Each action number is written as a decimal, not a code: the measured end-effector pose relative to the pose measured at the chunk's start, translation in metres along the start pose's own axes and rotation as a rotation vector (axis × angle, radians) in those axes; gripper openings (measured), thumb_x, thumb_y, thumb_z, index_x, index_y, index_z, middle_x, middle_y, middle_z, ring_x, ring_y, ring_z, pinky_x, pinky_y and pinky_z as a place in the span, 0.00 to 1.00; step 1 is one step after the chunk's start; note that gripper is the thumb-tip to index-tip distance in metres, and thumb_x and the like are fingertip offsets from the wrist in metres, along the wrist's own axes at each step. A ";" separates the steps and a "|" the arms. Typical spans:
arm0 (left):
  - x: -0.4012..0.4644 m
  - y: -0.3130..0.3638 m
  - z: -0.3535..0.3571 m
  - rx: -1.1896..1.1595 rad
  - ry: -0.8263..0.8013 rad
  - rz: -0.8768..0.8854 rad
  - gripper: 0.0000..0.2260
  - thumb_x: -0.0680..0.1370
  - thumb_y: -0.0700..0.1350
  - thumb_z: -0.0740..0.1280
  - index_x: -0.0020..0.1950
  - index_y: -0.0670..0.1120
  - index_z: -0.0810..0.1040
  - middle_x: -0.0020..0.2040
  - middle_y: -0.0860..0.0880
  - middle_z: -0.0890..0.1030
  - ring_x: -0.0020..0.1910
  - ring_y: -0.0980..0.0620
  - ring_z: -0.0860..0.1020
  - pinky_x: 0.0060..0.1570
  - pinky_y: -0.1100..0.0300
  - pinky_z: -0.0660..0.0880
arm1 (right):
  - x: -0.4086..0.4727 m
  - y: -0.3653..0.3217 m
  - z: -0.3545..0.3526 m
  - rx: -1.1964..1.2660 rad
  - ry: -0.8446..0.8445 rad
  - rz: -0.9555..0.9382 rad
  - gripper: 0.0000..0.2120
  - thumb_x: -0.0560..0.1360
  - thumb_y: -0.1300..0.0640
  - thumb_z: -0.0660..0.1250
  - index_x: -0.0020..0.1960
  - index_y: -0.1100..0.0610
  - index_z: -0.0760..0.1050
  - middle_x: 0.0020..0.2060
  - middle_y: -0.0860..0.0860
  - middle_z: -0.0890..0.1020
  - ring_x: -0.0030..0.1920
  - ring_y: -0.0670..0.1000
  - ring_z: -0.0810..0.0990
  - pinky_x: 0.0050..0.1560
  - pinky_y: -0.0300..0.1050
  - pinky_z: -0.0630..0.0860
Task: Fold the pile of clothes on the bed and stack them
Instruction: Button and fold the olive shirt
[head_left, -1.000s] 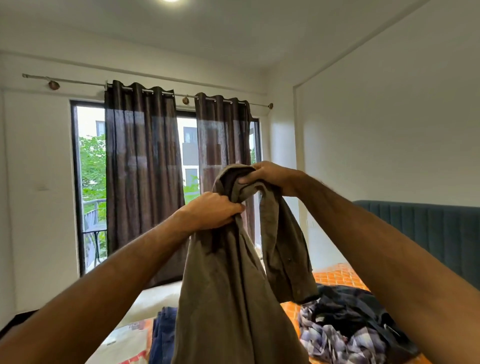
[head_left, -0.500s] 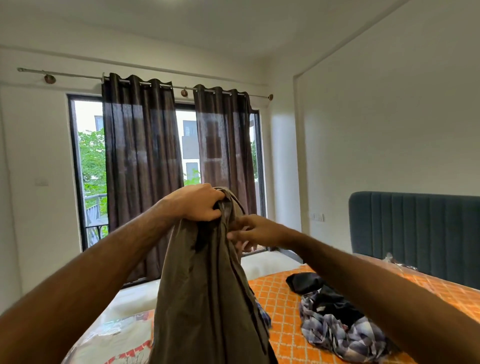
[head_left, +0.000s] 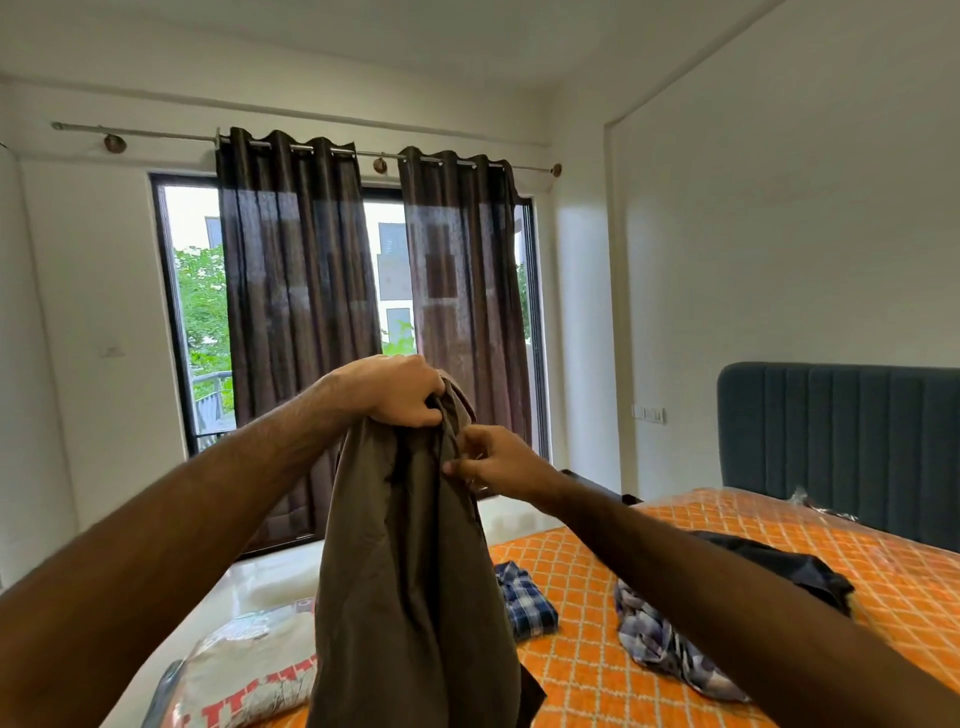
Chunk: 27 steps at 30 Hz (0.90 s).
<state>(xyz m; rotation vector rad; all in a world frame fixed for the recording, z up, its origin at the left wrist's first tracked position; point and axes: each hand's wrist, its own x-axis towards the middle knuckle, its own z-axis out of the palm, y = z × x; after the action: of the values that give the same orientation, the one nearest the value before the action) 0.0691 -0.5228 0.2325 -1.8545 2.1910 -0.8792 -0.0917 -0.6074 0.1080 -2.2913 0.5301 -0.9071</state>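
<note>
An olive-brown garment (head_left: 410, 582) hangs in the air in front of me, over the bed (head_left: 587, 670) with its orange patterned cover. My left hand (head_left: 395, 389) grips the garment's bunched top edge. Just below and to the right, my right hand (head_left: 493, 460) pinches a fold at its right side. A folded blue checked shirt (head_left: 527, 605) lies on the cover behind the garment. Further right sits a loose pile: a pale checked shirt (head_left: 660, 644) under a black garment (head_left: 779, 564), partly hidden by my right forearm.
A grey-white cloth with red print (head_left: 244, 675) lies at the bed's near left corner. A dark teal headboard (head_left: 836, 447) stands at the right. Brown curtains (head_left: 296, 322) hang over a glass balcony door (head_left: 197, 322) straight ahead, across a strip of pale floor (head_left: 270, 577).
My right hand let go of the garment's top, dropped lower and now pinches its right side. The left hand kept its grip. My view tilted down, showing more of the bed.
</note>
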 end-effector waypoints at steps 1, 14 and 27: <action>0.000 0.000 0.002 0.008 0.007 -0.014 0.12 0.79 0.54 0.63 0.50 0.46 0.80 0.42 0.48 0.79 0.41 0.50 0.76 0.35 0.59 0.66 | 0.000 -0.002 0.002 0.022 0.031 0.012 0.09 0.76 0.61 0.71 0.55 0.61 0.75 0.46 0.58 0.83 0.45 0.57 0.85 0.50 0.53 0.84; -0.010 -0.019 0.013 -0.089 0.098 -0.227 0.10 0.79 0.54 0.63 0.49 0.48 0.78 0.39 0.53 0.74 0.40 0.50 0.76 0.44 0.54 0.75 | 0.004 0.027 0.004 0.198 0.116 -0.062 0.05 0.78 0.63 0.70 0.55 0.61 0.80 0.47 0.56 0.85 0.48 0.54 0.86 0.52 0.49 0.84; -0.010 -0.010 0.024 -0.085 0.201 -0.236 0.10 0.79 0.53 0.63 0.46 0.47 0.78 0.35 0.55 0.74 0.33 0.55 0.74 0.41 0.54 0.79 | 0.020 0.018 0.027 0.273 -0.006 0.107 0.08 0.76 0.64 0.69 0.53 0.58 0.73 0.40 0.51 0.78 0.40 0.49 0.79 0.40 0.42 0.79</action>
<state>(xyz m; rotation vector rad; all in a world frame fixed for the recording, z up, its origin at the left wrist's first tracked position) 0.0912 -0.5224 0.2153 -2.1873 2.1821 -1.0733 -0.0612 -0.6212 0.0900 -2.0011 0.4886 -0.8629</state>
